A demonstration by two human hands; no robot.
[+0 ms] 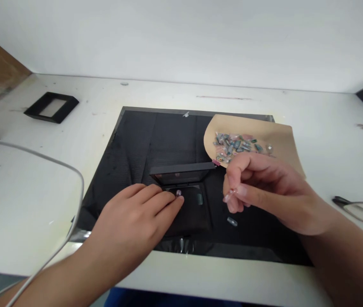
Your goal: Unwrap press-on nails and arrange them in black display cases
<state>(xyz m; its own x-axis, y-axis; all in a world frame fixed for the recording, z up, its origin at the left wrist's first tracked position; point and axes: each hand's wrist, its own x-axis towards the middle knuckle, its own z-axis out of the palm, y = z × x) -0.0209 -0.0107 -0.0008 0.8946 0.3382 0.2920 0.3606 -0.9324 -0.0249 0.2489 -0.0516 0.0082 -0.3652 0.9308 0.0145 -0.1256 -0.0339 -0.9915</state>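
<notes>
- Right hand point(264, 192), curled over the right part of the black mat, pinches a small clear pinkish piece point(230, 195) between thumb and forefinger, to the right of the box and short of the paper's near edge.
- Left hand point(146, 211) covers the box's left side, fingers together and slightly bent; whether they grip anything, I cannot tell.
- White tabletop point(18, 230) surrounds the mat, with its widest bare stretch beyond the left edge.
- Flat black rectangular mat point(168, 132), bordered by shiny tape, offers open room from its far-left corner across to the paper.
- Brown paper sheet point(282, 143) with a rounded left end overlaps the mat's far-right corner, carrying a pile of small glossy pieces point(235, 144) in teal, pink and clear.
- Open black box point(196, 221) lies toward the mat's near edge, its windowed lid point(184, 172) tilted up along the far side, just short of the paper's near-left edge.
- Black square frame point(68, 105) rests near the tabletop's far-left corner.
- Small dark-green piece point(200, 198) sits inside the box by its right wall.
- Single grey-blue piece point(232, 221) lies on the mat, right of the box.
- Tiny pinkish-purple piece point(178, 193) shows at the left fingertips.
</notes>
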